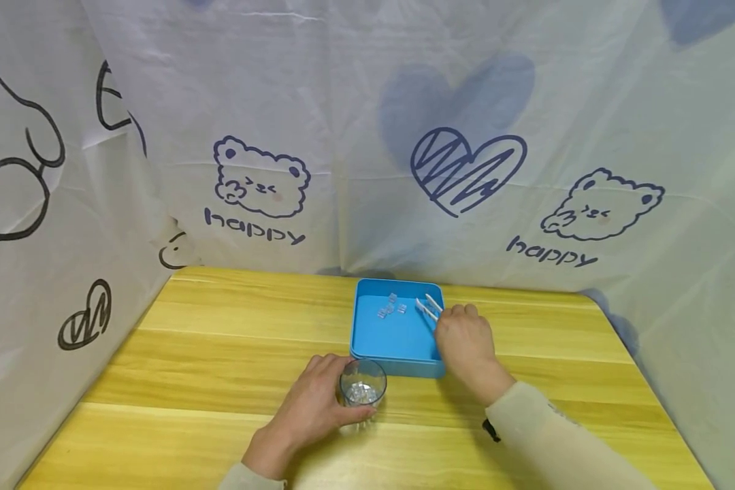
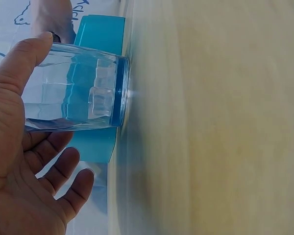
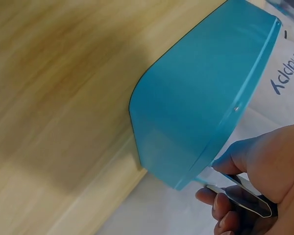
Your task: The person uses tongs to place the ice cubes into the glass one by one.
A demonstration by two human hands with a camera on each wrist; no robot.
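At lower centre, the left grip curls round a glass (by the tray's near edge); the right grip pinches tweezers.

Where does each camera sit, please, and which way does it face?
Head: head-worn, facing forward and down; left hand, right hand and sleeves show.
Left wrist: worn there, facing the tumbler; left hand and other arm show.
Right wrist: worn there, facing the blue box; right hand shows.
Head and right wrist views share the tweezers.
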